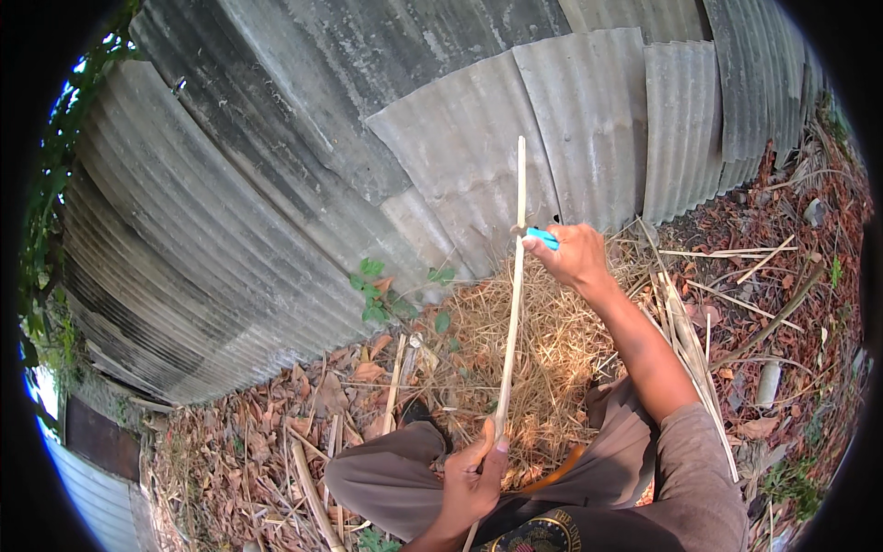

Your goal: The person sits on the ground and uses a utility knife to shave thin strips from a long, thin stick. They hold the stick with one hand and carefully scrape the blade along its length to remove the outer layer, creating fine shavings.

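A long, pale strip of split bamboo (511, 340) stands slanting up in front of me, its tip against the view of the metal wall. My left hand (471, 483) is closed around its lower part, close to my lap. Farther up, my right hand (577, 258) grips a small knife by its bright blue handle (543, 238). The short dark blade meets the strip's upper part, and the right thumb lies beside it. Just how the blade sits on the strip is too small to tell.
Thin shavings (501, 322) lie heaped between my legs. Several split strips (681, 322) rest by my right arm, and more pieces (317, 497) lie on dry leaves at left. A corrugated metal wall (460, 120) rises ahead. A pale cylinder (768, 385) lies at right.
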{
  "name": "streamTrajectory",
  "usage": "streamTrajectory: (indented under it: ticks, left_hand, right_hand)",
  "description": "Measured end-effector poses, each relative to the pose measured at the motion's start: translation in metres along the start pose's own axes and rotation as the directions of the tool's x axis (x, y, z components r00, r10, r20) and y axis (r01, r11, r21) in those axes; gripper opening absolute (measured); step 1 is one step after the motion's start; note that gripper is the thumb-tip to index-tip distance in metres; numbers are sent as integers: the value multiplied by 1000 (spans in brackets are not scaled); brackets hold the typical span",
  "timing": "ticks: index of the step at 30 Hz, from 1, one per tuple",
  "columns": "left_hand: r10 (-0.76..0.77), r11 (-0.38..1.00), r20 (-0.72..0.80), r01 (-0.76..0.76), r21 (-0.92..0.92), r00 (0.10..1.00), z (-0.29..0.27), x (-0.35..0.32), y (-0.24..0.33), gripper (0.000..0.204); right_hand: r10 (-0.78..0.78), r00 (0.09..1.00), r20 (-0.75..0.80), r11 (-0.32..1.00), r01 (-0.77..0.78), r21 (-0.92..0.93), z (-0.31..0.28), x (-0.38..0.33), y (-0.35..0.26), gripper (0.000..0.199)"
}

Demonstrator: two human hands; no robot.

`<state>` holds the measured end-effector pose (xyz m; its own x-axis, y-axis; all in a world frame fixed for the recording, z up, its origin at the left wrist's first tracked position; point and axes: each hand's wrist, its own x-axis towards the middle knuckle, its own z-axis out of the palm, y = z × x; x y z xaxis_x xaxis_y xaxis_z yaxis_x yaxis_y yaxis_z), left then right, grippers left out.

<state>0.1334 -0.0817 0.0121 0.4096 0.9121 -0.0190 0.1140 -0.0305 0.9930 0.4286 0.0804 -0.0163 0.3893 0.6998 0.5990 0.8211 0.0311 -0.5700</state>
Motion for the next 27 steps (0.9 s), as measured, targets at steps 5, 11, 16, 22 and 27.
streamTrajectory:
  ticks: [5,11,16,22,27]
  left_hand:
    - [-32,964,-6,32,264,999,-11,-50,-9,22]
    - [-261,926,77,227,301,962,-21,-61,2,20]
    - [-154,975,23,148,168,988,-29,-58,-15,31]
    - [-18,999,-145,12,-43,989,-40,13,-23,19]
    - [49,999,-136,-47,19,990,-31,25,-5,31]
  right_hand:
    - [235,971,39,966,-229,-124,-37,31,54,80]
    - [562,825,-59,797,-559,-226,-52,31,104,86]
    - [613,784,-102,770,-621,-148,-67,24,96,86]
    - [-57,896,441,998,66,-4,-42,-31,-61,78]
    - [-347,840,418,938,298,179,-26,-58,-90,74]
